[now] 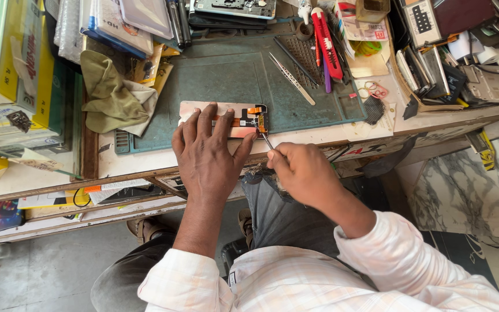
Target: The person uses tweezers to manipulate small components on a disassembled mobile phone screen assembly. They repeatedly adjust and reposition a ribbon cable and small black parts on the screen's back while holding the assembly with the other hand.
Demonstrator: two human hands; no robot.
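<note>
An opened phone (248, 119) lies face down on a grey-green work mat (232, 81), its circuit board and an orange flex strip showing at the right end. My left hand (206, 153) presses flat on the phone's body, fingers spread. My right hand (301, 170) pinches a thin metal tool (266, 140) whose tip touches the phone's lower right corner.
Metal tweezers (291, 78), a red-handled cutter (326, 43) and other small tools lie on the mat's right side. An olive cloth (108, 92) sits left of the phone. Boxes stack at the left, phone parts and devices crowd the right and back. The bench edge runs below my hands.
</note>
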